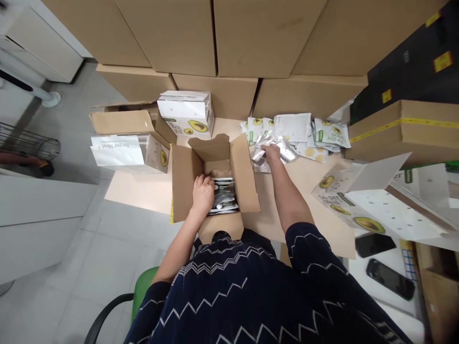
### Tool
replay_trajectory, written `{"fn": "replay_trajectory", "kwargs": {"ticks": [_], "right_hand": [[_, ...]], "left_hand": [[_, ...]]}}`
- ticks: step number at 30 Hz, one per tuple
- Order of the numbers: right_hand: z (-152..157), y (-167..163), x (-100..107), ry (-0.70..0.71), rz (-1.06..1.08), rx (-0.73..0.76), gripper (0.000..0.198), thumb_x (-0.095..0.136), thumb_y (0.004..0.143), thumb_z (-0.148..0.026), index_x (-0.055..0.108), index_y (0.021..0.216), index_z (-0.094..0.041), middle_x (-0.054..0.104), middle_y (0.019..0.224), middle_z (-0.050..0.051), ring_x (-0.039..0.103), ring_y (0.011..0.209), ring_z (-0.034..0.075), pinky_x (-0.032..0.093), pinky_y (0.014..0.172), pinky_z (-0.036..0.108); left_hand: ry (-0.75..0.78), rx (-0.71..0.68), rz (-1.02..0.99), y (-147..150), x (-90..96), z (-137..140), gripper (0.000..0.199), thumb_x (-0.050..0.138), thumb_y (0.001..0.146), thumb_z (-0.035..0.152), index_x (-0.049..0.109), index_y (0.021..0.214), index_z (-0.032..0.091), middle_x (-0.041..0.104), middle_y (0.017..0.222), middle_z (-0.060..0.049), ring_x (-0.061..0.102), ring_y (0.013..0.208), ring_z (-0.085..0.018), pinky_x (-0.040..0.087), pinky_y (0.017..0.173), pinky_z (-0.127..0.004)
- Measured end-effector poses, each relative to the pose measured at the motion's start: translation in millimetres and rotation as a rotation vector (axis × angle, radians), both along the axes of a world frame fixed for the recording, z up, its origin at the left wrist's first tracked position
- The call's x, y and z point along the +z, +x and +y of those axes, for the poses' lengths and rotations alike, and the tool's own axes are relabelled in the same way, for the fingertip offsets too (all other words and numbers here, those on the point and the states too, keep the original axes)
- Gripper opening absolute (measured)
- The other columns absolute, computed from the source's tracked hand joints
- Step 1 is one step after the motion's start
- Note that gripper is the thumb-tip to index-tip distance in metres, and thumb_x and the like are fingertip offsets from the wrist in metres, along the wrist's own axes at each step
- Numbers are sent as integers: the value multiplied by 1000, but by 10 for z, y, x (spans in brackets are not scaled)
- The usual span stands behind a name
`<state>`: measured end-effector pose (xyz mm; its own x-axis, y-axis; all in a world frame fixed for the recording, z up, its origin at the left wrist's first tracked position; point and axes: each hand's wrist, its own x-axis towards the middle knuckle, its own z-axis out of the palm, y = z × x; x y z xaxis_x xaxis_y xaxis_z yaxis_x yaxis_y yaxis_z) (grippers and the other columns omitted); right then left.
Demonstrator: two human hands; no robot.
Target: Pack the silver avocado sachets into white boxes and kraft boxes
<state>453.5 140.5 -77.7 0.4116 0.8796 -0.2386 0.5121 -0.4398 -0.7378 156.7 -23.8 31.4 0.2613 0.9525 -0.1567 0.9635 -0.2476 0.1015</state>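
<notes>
silver pouch in right hand, left hand beside boxed sachets, its grip unclear

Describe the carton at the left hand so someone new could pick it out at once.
Start from the wall of stacked brown boxes at the back and the pale table before it. At the table's near edge, close to the navy zigzag shirt, sits the open brown carton, the left hand at its opening. Among its neighbours, it alone visibly holds a packed row of pouches.
</notes>
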Motion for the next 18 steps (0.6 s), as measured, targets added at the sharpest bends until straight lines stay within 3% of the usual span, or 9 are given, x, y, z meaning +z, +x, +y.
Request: {"fn": "replay_trajectory", "kwargs": {"ticks": [3, 6, 11, 15, 18], "right_hand": [[-96, 59, 261, 74, 256, -81, 31, 56, 83, -19, 61, 114, -14, 73, 92, 7, 71, 79, 17, 61, 66, 29], [-232, 105, 705, 276, 635, -93, 28, 63, 83, -25, 61, 111, -20, 72, 94, 3, 70, 86, 17, 62, 73, 32], [-386, -31, 1552, 521, 987, 121, 30, 68, 85, -42, 62, 106, -22, 70, 105, 4, 66, 109, 20, 59, 87, 37], [-439, -450, 1997, 471, 865, 453, 36, 75, 79, -43, 65, 104, -19, 70, 100, 2, 66, 102, 19, 56, 88, 36], [-460, -865, 2105, 419, 614, 724, 35, 75, 78, -40, 68, 102, -16, 71, 97, 2, 66, 95, 19, 54, 85, 32]], "left_hand": [[10, -4, 1, -2, -4, -1, 38, 38, 93, 10, 73, 109, 13, 69, 124, -14, 52, 130, -32, 34, 117, -48], [18, -4, -1, -4, -7, -1, 38, 38, 94, 11, 73, 109, 15, 69, 123, -14, 53, 129, -31, 34, 117, -47], [15, -12, 6, 8, 21, -2, 38, 38, 93, 9, 73, 106, 14, 69, 122, -14, 53, 127, -32, 35, 115, -46], [32, -17, 11, 13, 19, 2, 37, 39, 92, 8, 74, 105, 12, 70, 119, -15, 55, 125, -32, 38, 113, -46], [47, -16, 7, 13, -5, 8, 37, 40, 91, 8, 74, 104, 13, 71, 117, -16, 56, 123, -32, 39, 112, -46]]}}
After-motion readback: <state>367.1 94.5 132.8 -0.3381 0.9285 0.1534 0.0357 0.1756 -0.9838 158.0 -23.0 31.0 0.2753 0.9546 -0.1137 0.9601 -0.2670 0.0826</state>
